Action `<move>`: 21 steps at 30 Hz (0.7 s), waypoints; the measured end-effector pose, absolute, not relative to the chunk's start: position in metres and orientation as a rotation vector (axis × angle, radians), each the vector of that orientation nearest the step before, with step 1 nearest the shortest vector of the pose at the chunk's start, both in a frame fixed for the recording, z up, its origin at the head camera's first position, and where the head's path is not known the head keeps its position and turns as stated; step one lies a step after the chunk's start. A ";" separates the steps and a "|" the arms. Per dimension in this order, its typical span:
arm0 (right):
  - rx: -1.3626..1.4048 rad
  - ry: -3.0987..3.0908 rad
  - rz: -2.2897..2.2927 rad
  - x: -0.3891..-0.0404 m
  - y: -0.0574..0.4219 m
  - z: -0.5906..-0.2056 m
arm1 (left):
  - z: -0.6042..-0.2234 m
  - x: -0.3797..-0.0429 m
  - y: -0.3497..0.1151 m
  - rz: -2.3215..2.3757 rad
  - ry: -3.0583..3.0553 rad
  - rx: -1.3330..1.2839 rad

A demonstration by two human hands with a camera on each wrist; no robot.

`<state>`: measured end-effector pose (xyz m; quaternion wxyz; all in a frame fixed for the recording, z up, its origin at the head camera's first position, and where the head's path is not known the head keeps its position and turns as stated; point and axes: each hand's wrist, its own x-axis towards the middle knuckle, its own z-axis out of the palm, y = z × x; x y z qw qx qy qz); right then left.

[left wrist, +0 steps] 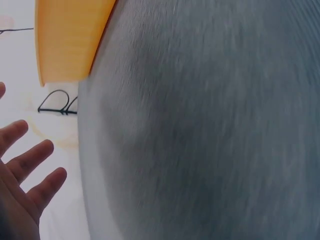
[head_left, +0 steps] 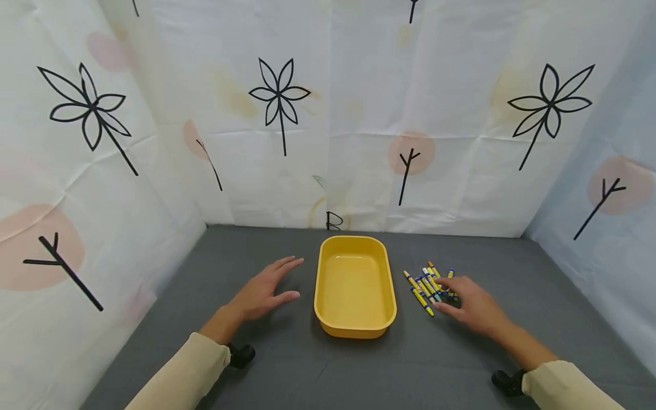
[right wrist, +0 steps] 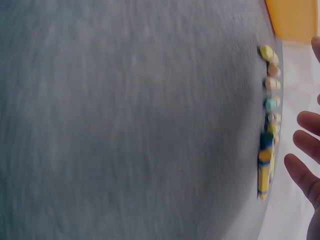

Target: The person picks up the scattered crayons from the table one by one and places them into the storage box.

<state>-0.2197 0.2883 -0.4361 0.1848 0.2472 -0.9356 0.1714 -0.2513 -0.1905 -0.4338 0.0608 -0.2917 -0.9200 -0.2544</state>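
Note:
A yellow oblong tub [head_left: 355, 285] stands in the middle of the grey table; its inside shows bare. To its right lies a loose bunch of several crayons [head_left: 422, 300], yellow with blue bands, also seen end-on in the right wrist view as a row of crayons [right wrist: 271, 103]. My right hand [head_left: 474, 306] hovers over the right side of the bunch, fingers spread and holding nothing; it hides some crayons. Left of the tub, my left hand [head_left: 260, 292] is held above the table, fingers apart and relaxed, touching nothing.
The grey tabletop [head_left: 328, 376] reaches to white cloth walls [head_left: 461, 188] with printed leaves and trees at the back and both sides. Dark straps with small cameras [head_left: 242, 356] sit on both wrists, below light sleeves.

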 end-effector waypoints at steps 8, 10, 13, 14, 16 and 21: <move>0.690 -2.716 0.432 -0.225 0.273 -0.443 | -0.446 -0.251 -0.168 -0.969 -2.793 -0.850; 0.671 -2.738 0.429 -0.226 0.270 -0.444 | -0.449 -0.251 -0.164 -1.015 -2.779 -0.851; 0.620 -2.769 0.433 -0.226 0.266 -0.446 | -0.452 -0.252 -0.157 -1.090 -2.740 -0.853; 0.606 -2.775 0.433 -0.227 0.265 -0.446 | -0.453 -0.253 -0.155 -1.121 -2.723 -0.855; 0.588 -2.776 0.434 -0.227 0.262 -0.447 | -0.455 -0.254 -0.152 -1.176 -2.691 -0.858; 0.588 -2.758 0.412 -0.228 0.257 -0.448 | -0.458 -0.256 -0.143 -1.314 -2.634 -0.841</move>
